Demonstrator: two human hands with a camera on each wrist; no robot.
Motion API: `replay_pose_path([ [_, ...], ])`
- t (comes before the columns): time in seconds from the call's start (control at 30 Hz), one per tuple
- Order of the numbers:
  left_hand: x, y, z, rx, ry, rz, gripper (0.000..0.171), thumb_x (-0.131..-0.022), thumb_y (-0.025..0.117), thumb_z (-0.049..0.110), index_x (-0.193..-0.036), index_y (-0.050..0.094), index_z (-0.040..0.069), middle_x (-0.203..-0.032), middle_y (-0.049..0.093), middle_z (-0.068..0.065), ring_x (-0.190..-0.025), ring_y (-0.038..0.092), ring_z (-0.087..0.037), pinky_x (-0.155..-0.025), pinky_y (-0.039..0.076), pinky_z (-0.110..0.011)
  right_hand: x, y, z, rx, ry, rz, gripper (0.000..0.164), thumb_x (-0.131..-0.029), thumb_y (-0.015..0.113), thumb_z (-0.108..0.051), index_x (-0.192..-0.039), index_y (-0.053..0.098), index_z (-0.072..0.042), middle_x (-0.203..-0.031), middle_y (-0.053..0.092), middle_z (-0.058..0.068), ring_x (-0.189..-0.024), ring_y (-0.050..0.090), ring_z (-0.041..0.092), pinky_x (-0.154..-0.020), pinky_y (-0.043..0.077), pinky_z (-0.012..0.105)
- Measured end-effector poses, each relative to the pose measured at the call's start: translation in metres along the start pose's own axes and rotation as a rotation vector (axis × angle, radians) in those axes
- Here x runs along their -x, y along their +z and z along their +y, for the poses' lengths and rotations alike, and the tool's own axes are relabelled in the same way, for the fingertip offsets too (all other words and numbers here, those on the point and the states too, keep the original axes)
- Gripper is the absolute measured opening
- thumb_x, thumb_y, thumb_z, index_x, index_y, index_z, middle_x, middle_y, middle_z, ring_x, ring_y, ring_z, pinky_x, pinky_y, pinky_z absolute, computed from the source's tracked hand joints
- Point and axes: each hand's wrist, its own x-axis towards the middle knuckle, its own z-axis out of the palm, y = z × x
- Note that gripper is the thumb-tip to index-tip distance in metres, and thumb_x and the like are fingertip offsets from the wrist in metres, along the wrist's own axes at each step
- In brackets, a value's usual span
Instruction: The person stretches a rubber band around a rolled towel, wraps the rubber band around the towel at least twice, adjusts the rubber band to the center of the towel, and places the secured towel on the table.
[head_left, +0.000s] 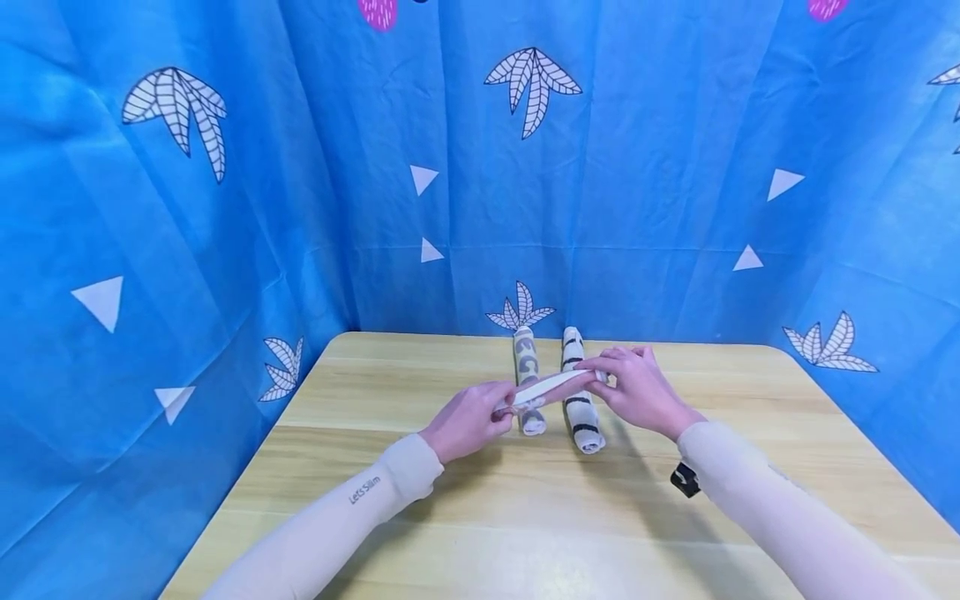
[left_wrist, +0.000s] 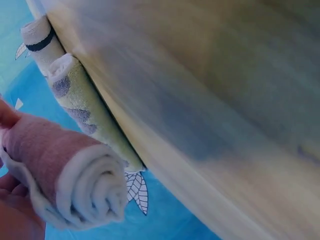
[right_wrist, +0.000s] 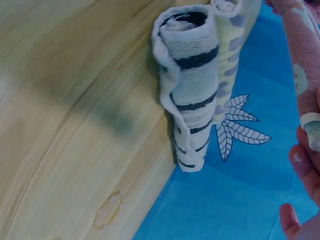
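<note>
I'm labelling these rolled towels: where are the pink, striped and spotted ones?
Pink towel [left_wrist: 56, 161], left wrist view: its outer side.
Striped towel [right_wrist: 194, 89], right wrist view: middle of its side.
Spotted towel [left_wrist: 92, 110], left wrist view: its side.

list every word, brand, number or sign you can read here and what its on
"Let's Slim" (last word not sharp, spelling unsure): on the left sleeve.
Right sleeve: a faint small mark, too blurred to read.
Pink rolled towel, grey-spotted rolled towel and black-striped rolled towel: no readable text, only patterns.
</note>
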Motion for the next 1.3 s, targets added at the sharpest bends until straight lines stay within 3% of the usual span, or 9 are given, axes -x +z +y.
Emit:
replay_pose_path([
  [0.2,-0.002,0.001,0.006,-0.089,0.034,0.019,0.029,-0.09,0.074,0.02,-0.116,0.061,0.018,-0.104,0.065,0.004,-0.083,0.059,-0.008,-0.074,0.055,-0.022,0.001,-0.005,-0.002,-0.112,0.069,-0.043,0.033,-0.09,0.074,-0.018,-0.123,0.072,-0.017,-0.121,0.072,0.008,-0.114,0.063,0.032,-0.093,0.032,0.048],
  [0.33,-0.003,-0.003,0.007,-0.111,0.02,0.055,0.031,-0.089,0.075,0.015,-0.117,0.064,0.018,-0.103,0.059,0.004,-0.08,0.057,-0.007,-0.07,0.053,-0.019,-0.002,-0.007,-0.002,-0.148,0.086,-0.088,0.034,-0.093,0.072,-0.022,-0.126,0.07,-0.017,-0.123,0.071,0.008,-0.116,0.062,0.032,-0.096,0.035,0.052],
  [0.63,-0.001,-0.004,0.002,0.084,-0.036,0.001,0.027,-0.088,0.07,0.008,-0.111,0.061,0.019,-0.102,0.058,0.008,-0.082,0.056,-0.007,-0.072,0.052,-0.016,-0.004,-0.003,-0.001,-0.192,0.037,-0.108,0.037,-0.094,0.071,-0.02,-0.131,0.068,-0.018,-0.137,0.061,0.014,-0.131,0.05,0.037,-0.107,0.031,0.066],
  [0.77,-0.002,-0.003,-0.001,0.173,-0.049,0.002,0.025,-0.087,0.068,0.005,-0.105,0.058,0.019,-0.099,0.058,0.008,-0.082,0.056,-0.008,-0.07,0.051,-0.018,-0.004,-0.002,0.002,-0.172,-0.048,-0.079,0.039,-0.09,0.075,-0.015,-0.129,0.069,-0.017,-0.131,0.065,0.011,-0.129,0.052,0.034,-0.106,0.034,0.063],
  [1.0,-0.005,-0.001,-0.003,0.289,-0.122,-0.02,0.024,-0.09,0.067,0.008,-0.108,0.059,0.021,-0.098,0.059,0.007,-0.083,0.057,-0.011,-0.068,0.051,-0.021,-0.004,0.001,0.007,0.013,-0.177,0.011,0.049,-0.08,0.084,-0.012,-0.127,0.071,-0.023,-0.117,0.072,0.002,-0.115,0.058,0.024,-0.091,0.036,0.048],
  [1.17,-0.007,0.001,-0.002,0.189,-0.126,-0.036,0.022,-0.091,0.07,0.017,-0.111,0.061,0.023,-0.101,0.063,0.006,-0.089,0.056,-0.011,-0.075,0.052,-0.025,-0.005,0.003,0.012,0.077,-0.194,0.066,0.042,-0.083,0.082,-0.014,-0.122,0.073,-0.023,-0.107,0.074,0.0,-0.106,0.059,0.022,-0.087,0.033,0.046],
  [1.3,-0.008,0.003,-0.001,0.069,-0.072,-0.029,0.026,-0.092,0.071,0.024,-0.117,0.062,0.025,-0.103,0.068,0.006,-0.096,0.059,-0.012,-0.083,0.054,-0.03,-0.005,0.003,0.014,0.073,-0.149,0.068,0.038,-0.084,0.081,-0.015,-0.121,0.073,-0.023,-0.11,0.075,0.003,-0.105,0.059,0.023,-0.086,0.032,0.045],
])
